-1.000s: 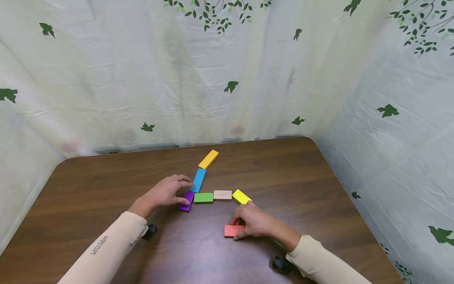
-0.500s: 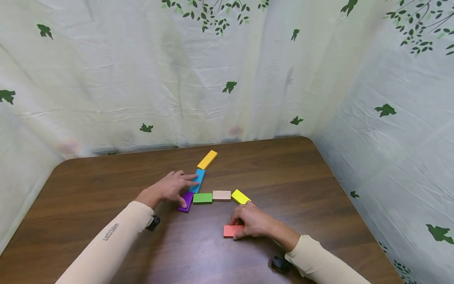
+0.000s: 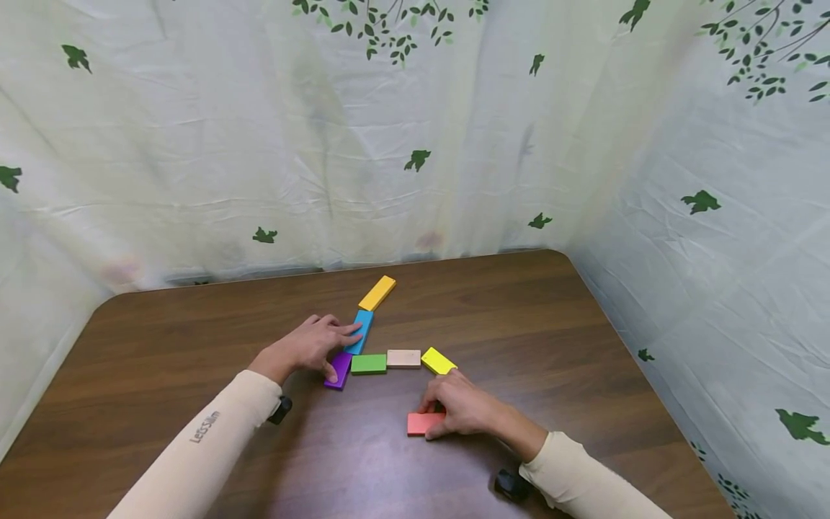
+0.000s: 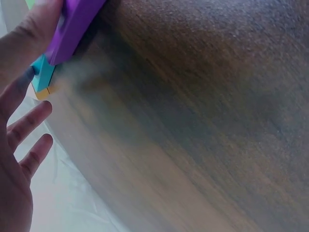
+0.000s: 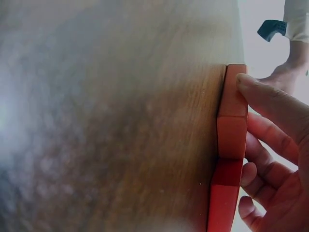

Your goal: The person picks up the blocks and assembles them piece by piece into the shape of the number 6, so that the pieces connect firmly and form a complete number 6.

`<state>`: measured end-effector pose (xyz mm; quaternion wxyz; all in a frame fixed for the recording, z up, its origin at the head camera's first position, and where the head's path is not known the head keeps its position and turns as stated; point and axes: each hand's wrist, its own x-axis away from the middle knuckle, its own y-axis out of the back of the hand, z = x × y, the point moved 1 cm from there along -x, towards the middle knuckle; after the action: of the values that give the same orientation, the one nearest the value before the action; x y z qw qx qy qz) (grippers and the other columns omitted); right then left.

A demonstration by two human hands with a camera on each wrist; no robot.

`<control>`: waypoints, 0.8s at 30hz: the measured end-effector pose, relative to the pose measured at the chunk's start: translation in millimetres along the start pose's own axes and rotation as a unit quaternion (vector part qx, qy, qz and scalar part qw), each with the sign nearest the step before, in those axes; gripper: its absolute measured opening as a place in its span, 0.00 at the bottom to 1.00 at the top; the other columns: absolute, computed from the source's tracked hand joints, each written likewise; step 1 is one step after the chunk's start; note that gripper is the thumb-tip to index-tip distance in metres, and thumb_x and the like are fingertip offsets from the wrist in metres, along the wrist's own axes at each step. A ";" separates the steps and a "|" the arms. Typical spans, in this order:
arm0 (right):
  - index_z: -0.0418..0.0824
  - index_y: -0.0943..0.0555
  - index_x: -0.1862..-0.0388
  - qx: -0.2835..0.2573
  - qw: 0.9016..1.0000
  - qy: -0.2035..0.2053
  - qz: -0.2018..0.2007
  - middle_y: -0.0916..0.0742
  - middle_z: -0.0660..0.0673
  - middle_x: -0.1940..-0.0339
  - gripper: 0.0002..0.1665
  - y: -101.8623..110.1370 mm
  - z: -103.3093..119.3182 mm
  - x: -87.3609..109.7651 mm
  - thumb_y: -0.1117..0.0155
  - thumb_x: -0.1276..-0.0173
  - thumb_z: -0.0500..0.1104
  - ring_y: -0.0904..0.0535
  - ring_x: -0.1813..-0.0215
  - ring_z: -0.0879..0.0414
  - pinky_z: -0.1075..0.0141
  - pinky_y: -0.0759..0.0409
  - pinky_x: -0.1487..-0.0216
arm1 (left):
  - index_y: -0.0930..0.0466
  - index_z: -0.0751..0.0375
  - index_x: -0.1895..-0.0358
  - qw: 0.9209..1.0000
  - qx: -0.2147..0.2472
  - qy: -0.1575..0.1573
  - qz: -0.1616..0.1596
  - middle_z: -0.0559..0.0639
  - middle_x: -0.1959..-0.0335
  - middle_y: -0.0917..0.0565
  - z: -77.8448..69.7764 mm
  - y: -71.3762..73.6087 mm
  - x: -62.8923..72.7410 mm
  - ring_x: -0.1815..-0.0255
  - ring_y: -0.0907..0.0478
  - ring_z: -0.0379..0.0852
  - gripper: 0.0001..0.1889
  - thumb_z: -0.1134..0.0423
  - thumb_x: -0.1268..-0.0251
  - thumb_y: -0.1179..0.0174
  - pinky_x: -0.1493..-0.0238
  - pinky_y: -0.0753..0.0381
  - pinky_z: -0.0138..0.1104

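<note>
Flat, oblong coloured blocks lie on the table. The thumb of my left hand (image 3: 308, 351) rests on the purple block (image 3: 341, 365), while its fingers extend over the blue block (image 3: 365, 323). With thumb and fingers on opposite sides, my right hand (image 3: 468, 405) pinches a coral block (image 3: 418, 424). In the right wrist view a red block (image 5: 224, 205) lies end to end with that coral block, below the thumb; the hand hides it in the head view. Just beyond the right knuckles sits a yellow block (image 3: 438, 360).
A green block (image 3: 369, 365) and a pale pink block (image 3: 403, 358) run in a row from the purple block to the yellow one. An orange-yellow block (image 3: 377, 293) lies at the blue block's far end. Behind the wooden table (image 3: 519, 310) hangs a leaf-patterned curtain (image 3: 350, 144).
My left hand has shifted slightly right, its fingers moving from beside the blue block to over it and its thumb onto the purple block. The right hand keeps its pinch.
</note>
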<state>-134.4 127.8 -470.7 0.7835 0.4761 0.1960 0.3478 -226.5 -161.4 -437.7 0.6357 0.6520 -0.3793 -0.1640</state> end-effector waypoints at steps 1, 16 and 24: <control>0.50 0.13 0.65 0.000 1.000 -0.001 0.001 0.19 0.64 0.71 0.16 0.2 0.4 0.0 0.20 0.52 0.52 0.27 0.67 0.71 0.69 0.37 0.54 | 0.34 0.57 0.30 1.000 0.001 -0.001 -0.001 0.56 0.27 0.37 0.1 -0.3 0.3 0.43 0.35 0.56 0.48 0.46 0.57 0.26 0.42 0.37 0.52; 0.49 0.13 0.66 0.009 1.000 -0.001 -0.012 0.18 0.63 0.71 0.16 0.1 2.9 0.1 0.20 0.53 0.52 0.26 0.66 0.71 0.68 0.37 0.53 | 0.33 0.55 0.30 1.000 0.002 0.011 -0.003 0.53 0.27 0.36 3.0 -3.9 -1.5 0.45 0.34 0.54 0.47 0.46 0.58 0.26 0.42 0.38 0.51; 0.48 0.12 0.67 0.029 0.999 0.006 -0.019 0.17 0.61 0.71 0.16 0.5 4.9 -0.3 0.19 0.53 0.51 0.26 0.68 0.70 0.66 0.36 0.54 | 0.32 0.55 0.31 1.000 -0.013 0.004 -0.015 0.53 0.28 0.35 2.6 -3.7 -2.1 0.42 0.34 0.56 0.47 0.45 0.60 0.26 0.41 0.38 0.52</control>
<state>-131.7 124.7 -467.9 0.7744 0.4929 0.2199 0.3302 -228.7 -162.1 -442.1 0.6431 0.6497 -0.3650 -0.1762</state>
